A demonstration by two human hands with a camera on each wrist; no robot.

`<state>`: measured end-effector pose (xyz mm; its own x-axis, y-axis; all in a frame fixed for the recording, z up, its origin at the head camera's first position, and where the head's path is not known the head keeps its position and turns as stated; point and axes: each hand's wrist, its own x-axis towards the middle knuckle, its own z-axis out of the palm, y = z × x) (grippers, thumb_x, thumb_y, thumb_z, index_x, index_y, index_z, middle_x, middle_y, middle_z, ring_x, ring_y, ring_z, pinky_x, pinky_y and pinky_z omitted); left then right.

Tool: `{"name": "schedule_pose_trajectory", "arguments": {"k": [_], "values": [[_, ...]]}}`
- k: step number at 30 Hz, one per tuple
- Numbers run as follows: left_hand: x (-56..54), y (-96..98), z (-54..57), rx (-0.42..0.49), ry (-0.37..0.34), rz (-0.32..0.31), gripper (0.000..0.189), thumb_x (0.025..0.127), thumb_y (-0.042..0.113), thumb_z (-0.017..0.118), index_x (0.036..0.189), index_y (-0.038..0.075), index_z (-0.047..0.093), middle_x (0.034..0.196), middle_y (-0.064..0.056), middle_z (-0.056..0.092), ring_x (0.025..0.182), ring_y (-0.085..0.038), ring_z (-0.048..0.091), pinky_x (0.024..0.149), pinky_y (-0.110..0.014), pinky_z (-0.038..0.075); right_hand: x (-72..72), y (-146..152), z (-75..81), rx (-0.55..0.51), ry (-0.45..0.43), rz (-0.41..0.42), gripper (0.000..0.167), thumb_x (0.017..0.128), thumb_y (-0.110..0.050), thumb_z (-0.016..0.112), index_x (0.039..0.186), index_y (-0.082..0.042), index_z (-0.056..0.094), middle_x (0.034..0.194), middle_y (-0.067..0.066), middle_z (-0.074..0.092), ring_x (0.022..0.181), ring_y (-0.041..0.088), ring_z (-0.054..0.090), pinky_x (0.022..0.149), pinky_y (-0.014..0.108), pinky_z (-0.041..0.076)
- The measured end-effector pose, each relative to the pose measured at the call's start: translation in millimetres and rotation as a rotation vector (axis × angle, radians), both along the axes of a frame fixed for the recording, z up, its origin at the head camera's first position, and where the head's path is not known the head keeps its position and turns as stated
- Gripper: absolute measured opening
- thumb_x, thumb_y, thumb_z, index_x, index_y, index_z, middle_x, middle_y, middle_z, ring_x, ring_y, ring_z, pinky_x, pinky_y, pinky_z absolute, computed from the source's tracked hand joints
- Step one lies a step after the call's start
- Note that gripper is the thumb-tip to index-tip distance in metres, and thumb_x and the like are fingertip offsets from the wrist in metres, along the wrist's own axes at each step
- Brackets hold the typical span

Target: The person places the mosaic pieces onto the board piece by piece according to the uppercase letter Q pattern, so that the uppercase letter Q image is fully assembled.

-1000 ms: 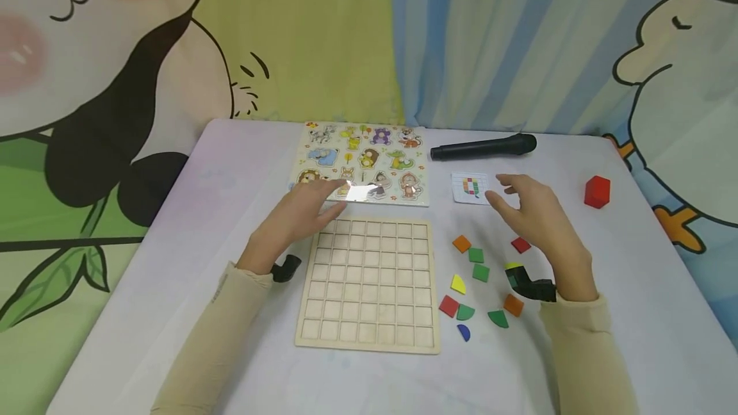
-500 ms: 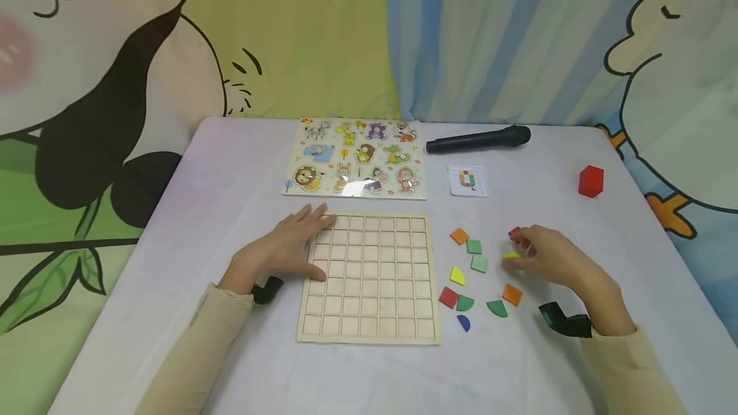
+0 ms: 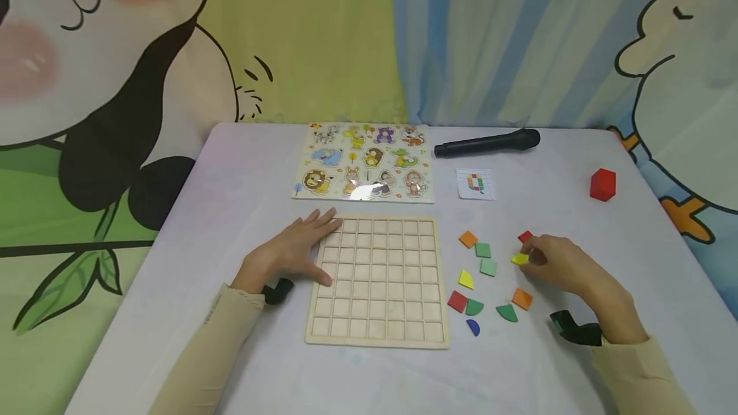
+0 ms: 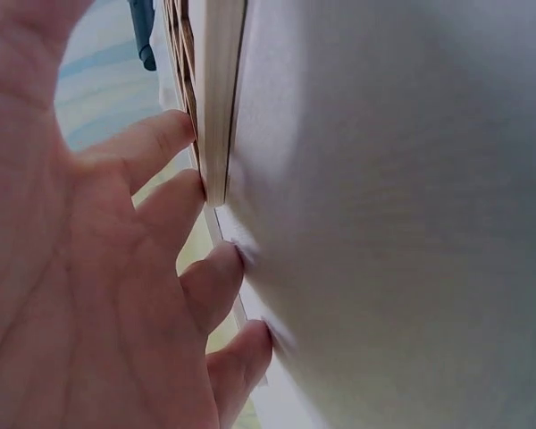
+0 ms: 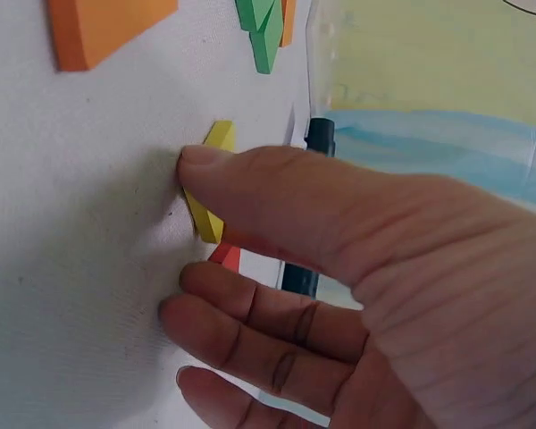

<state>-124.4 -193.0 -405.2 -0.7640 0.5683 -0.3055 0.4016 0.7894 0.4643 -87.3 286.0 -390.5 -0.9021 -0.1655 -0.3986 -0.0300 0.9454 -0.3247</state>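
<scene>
My left hand [image 3: 291, 248] rests with spread fingers at the upper left edge of a wooden grid board [image 3: 377, 280]. Its thumb lies on the frame, and in the left wrist view fingertips [image 4: 189, 183] touch the board's side while others press on the cloth. My right hand [image 3: 562, 264] pinches a yellow tile [image 3: 519, 259] at the table among the loose tiles. The right wrist view shows the thumb against this yellow tile [image 5: 212, 201], with the index fingertip mostly hidden. Just beyond it lies a red tile [image 3: 524, 235].
Several loose tiles, such as an orange square [image 3: 522, 299] and a green quarter-circle [image 3: 507, 312], lie right of the board. Behind stand an animal puzzle [image 3: 363, 162], a pattern card [image 3: 475, 184] and a black microphone [image 3: 487, 143]. A red block [image 3: 603, 184] sits far right.
My right hand has come down from beside the pattern card to the yellow tile and closed its fingertips on it. My left hand has lowered from near the puzzle onto the board's left edge.
</scene>
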Motion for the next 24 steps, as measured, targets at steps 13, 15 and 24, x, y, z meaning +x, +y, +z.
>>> {"name": "schedule_pose_trajectory", "arguments": {"k": [13, 15, 24], "values": [[0.2, 0.1, 0.4, -0.006, 0.038, 0.003, 0.118, 0.063, 0.055, 0.085, 0.156, 0.015, 0.025, 0.165, -0.008, 0.011, 0.151, -0.036, 0.004, 0.120, -0.056, 0.009, -14.9, -49.9, 30.4, -0.013, 0.084, 0.127, 0.032, 0.084, -0.016, 0.076, 0.111, -0.002, 0.065, 0.093, 0.007, 0.063, 0.084, 0.023, 0.056, 0.075, 0.038, 0.056], [0.1, -0.4, 0.2, -0.006, 0.039, 0.004, 0.118, 0.063, 0.056, 0.085, 0.156, 0.015, 0.025, 0.165, -0.007, 0.011, 0.151, -0.035, 0.004, 0.120, -0.056, 0.009, -19.7, -63.7, 33.9, -0.012, 0.099, 0.157, 0.032, 0.084, -0.017, 0.076, 0.110, -0.002, 0.066, 0.093, 0.007, 0.063, 0.084, 0.023, 0.056, 0.076, 0.038, 0.056], [1.2, -2.0, -2.0, -0.026, 0.041, 0.005, 0.117, 0.064, 0.057, 0.084, 0.156, 0.017, 0.024, 0.164, -0.008, 0.013, 0.151, -0.035, 0.005, 0.121, -0.054, 0.008, -39.3, -122.2, 31.9, -0.049, 0.151, 0.301, 0.028, 0.086, -0.020, 0.074, 0.108, -0.003, 0.066, 0.096, 0.008, 0.064, 0.078, 0.018, 0.055, 0.070, 0.031, 0.052]]}}
